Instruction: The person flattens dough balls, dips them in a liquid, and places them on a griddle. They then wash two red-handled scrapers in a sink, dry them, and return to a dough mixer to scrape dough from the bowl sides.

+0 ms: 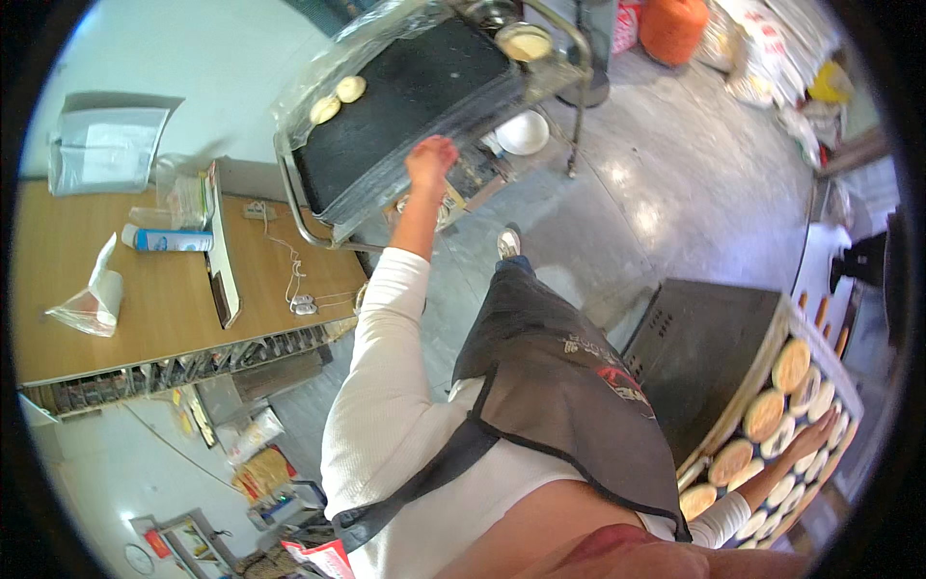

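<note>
My left hand [431, 162] hangs by the near edge of a black baking tray [405, 96] on a metal cart. Its fingers look loosely curled, and nothing shows in them. Two pale round dough pieces [338, 100] sit close together at the tray's left end. Far to the right, my right hand [812, 438] reaches over a surface covered with several round flatbreads [764, 415]. Its fingers stretch out among the breads; whether the fingertips touch one is too small to make out. Some breads have browned tops, others are pale.
A bowl of yellowish contents [526, 42] stands at the cart's far right, a white bowl [522, 132] on its lower level. To the left is a wooden table [116, 289] with a blue-white tube [172, 239] and cables. A dark metal cabinet [709, 338] stands beside the breads. Bags lie far right.
</note>
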Motion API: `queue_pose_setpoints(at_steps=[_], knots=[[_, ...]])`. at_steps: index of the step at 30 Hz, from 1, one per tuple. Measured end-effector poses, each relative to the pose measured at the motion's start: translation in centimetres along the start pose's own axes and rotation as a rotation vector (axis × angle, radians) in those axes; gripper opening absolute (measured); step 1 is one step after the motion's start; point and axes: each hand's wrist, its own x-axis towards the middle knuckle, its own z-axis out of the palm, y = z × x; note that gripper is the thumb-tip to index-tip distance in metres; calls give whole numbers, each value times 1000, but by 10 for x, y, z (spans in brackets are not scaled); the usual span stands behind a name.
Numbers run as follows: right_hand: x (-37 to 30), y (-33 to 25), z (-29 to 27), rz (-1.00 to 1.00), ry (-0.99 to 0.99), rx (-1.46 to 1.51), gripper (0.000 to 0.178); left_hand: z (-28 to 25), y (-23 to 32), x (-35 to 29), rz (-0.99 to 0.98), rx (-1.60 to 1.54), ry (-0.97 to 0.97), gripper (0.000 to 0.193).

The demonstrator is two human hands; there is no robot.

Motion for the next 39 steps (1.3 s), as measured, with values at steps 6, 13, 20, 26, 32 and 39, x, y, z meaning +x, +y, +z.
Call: queue_pose_setpoints(at_steps=[6, 13, 20, 26, 32, 39], knots=[[106, -305, 44, -64, -140, 477, 31, -122, 86, 193, -51, -56, 516, 32], [125, -509, 24, -348, -421, 203, 30, -129, 109, 306, -127, -91, 625, 48], [138, -591, 76, -129, -692, 411, 26, -122, 102, 346, -191, 446, 776, 88], [181, -716, 172, -413, -694, 764, 24, -99, 85, 336, 18, 75, 637, 77], [210, -842, 264, -632, -722, 800, 37, -55, 72, 244, -395, -333, 142, 42], [219, -882, 318, -1062, -623, 498, 31, 16, 66, 235, 103, 1347, -573, 72]])
